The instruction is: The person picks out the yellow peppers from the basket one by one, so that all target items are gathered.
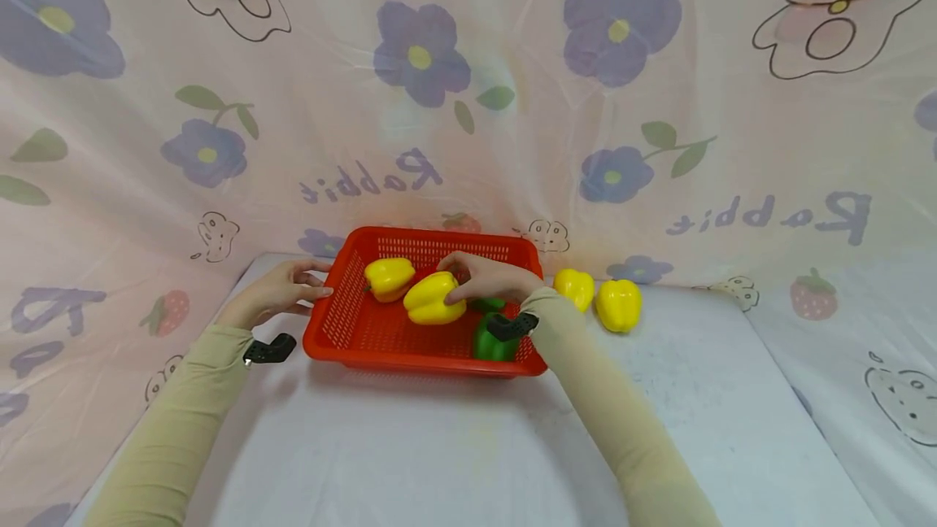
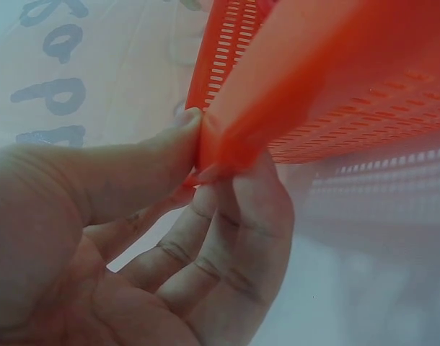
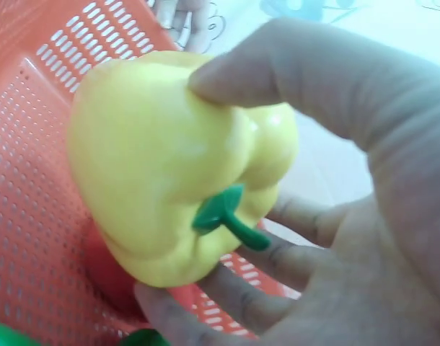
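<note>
A red plastic basket [image 1: 424,362] with perforated walls stands on the table. My left hand [image 1: 276,293] holds its left rim, thumb on one side and fingers beneath, as the left wrist view shows. My right hand [image 1: 494,276] grips a yellow bell pepper [image 1: 430,301] over the basket's middle, its green stem [image 3: 223,213] turned toward the palm. Inside the basket, another yellow bell pepper [image 1: 390,278] lies at the back left. A green bell pepper [image 1: 486,341] sits at the front right, partly hidden by the right wrist. Something red and rounded [image 3: 112,270] shows below the gripped pepper.
Two more yellow bell peppers, one nearer the basket [image 1: 576,287] and one farther right [image 1: 619,305], stand on the white table [image 1: 439,454]. A patterned curtain [image 1: 505,153] hangs behind the table. Black devices are strapped at both wrists.
</note>
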Demonstrator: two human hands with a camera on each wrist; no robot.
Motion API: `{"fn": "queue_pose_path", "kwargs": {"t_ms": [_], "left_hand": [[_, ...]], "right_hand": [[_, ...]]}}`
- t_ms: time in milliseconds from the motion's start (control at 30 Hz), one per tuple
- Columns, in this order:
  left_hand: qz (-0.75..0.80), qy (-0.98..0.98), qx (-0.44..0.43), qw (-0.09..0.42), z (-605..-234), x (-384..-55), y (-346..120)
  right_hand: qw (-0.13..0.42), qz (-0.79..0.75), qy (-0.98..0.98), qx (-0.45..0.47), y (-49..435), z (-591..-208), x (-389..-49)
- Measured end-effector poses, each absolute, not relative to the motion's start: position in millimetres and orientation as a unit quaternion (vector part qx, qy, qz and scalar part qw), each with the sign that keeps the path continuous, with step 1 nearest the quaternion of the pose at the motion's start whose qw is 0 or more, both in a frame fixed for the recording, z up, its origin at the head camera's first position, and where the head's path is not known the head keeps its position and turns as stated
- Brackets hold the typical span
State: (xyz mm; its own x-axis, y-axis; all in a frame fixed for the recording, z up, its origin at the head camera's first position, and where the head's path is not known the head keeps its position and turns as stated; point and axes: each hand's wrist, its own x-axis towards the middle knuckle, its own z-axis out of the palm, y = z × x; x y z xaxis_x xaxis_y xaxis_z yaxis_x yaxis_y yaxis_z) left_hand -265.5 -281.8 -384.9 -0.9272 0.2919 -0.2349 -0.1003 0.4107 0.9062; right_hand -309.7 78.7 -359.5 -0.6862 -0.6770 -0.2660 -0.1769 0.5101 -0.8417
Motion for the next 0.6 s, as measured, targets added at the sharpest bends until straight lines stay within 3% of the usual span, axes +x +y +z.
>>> {"fn": "queue_pose_path", "kwargs": {"t_ms": [233, 600], "left_hand": [[0.545, 0.816, 0.062, 0.182, -383.3, -263.0, -280.4], [0.542, 0.820, 0.063, 0.173, -387.9, -263.9, -282.8]], "right_hand": [[0.252, -0.432, 0.826, -0.260, 99.8, -351.7, -307.1], [0.244, -0.464, 0.806, -0.273, 129.3, -348.7, -303.2]]}}
